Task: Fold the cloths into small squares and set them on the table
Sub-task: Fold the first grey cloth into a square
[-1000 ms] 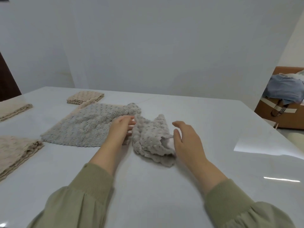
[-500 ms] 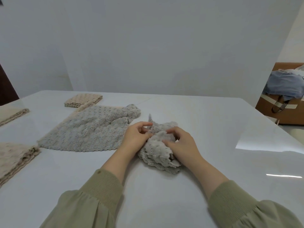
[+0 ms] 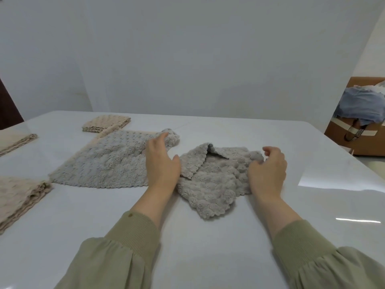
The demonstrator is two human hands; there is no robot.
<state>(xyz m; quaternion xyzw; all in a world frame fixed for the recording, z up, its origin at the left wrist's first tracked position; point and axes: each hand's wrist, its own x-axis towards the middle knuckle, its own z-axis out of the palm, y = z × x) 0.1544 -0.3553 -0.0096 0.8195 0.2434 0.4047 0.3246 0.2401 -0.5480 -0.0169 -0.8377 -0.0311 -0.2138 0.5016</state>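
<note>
Cloth (image 3: 216, 180) crumpled | left hand (image 3: 161, 163) flat at its edge | right hand (image 3: 268, 172) curled, grip unclear

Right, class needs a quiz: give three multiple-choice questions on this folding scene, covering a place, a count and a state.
1. The spread grey cloth lies where from the rumpled grey cloth? A left; B right; C beneath.
2. How many folded beige cloths on the table? A one; B three; C five.
3. The rumpled grey cloth is: A a neat square; B partly open, flap turned over; C hanging off the table.
Answers: A, it stretches left of the left hand; B, three stacks sit leftward; B, its upper flap lies turned back.
</note>
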